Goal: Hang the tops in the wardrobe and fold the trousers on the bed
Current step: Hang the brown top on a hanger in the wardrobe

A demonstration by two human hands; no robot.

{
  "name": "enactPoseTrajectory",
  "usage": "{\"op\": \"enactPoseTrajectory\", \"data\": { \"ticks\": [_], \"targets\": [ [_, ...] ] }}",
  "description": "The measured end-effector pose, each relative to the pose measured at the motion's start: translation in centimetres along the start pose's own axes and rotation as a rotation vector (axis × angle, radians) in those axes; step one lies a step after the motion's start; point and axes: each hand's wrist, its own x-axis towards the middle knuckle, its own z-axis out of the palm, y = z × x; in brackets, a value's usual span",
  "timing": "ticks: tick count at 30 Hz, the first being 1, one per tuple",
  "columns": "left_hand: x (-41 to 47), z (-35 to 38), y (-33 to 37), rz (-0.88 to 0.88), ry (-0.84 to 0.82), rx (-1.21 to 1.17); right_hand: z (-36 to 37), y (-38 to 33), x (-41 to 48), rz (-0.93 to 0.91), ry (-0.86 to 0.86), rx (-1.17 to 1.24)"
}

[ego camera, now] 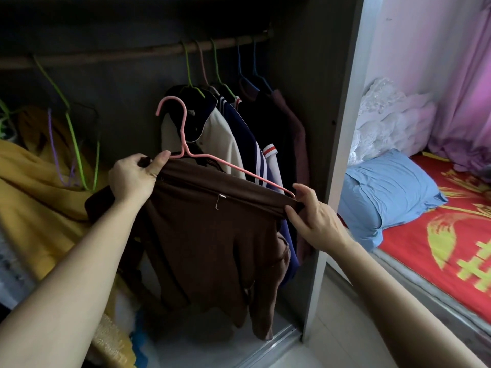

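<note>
Brown top at frame centre, soft matte knit, limp, sleeves drooping toward 6 o'clock, small metal zip pull near the collar. It sits on a thin pink hanger, coated wire with a triangular shoulder and a curved hook pointing to 11 o'clock; the hook is free, below the rail and not on it.

Left hand at 9 o'clock of the top, fingers curled round the bunched shoulder fabric, thumb pressed at the hanger's neck. Right hand at 3 o'clock of the top, thumb and fingers pinching the cloth at the hanger's far shoulder tip.

Wardrobe has dark grey flat panels. Rail, a round brownish rod, runs from 9 to 1 o'clock. Hung tops at 12 to 1 o'clock, just behind the brown top: cream and navy with white stripes, then dark ones, on green, pink and blue wire hangers. Bare green hanger at 10 o'clock, above a crumpled mustard cloth at 9 o'clock.

Bed at 3 to 4 o'clock, red cover with yellow print. Blue pillow plump, wrinkled. White lacy fabric heaped at 2 o'clock, beside a pink curtain.
</note>
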Motion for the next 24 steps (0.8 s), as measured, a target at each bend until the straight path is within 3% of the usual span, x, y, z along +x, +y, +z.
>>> {"op": "enactPoseTrajectory", "data": {
  "ticks": [7, 11, 16, 21, 24],
  "targets": [
    [-0.1, 0.6, -0.3, -0.02, -0.025, -0.08, -0.2, -0.5, -0.3, -0.038, -0.028, -0.031],
    [-0.2, 0.9, 1.8, 0.09, -0.006, -0.004, -0.6, -0.5, -0.1, -0.143, -0.118, -0.091],
    [-1.1, 1.6, 5.2, 0.145, 0.004, -0.12, -0.3, -1.3, 0.9, -0.139, -0.051, -0.043],
    [-2.0, 2.3, 5.8, 0.193, 0.105, 0.095, -0.1, -0.5, 0.3, -0.115, -0.058, -0.033],
    [-1.3, 1.7, 4.3, 0.164, 0.048, 0.122, -0.6, 0.8, -0.4, -0.068, -0.041, -0.036]
  ]
}}
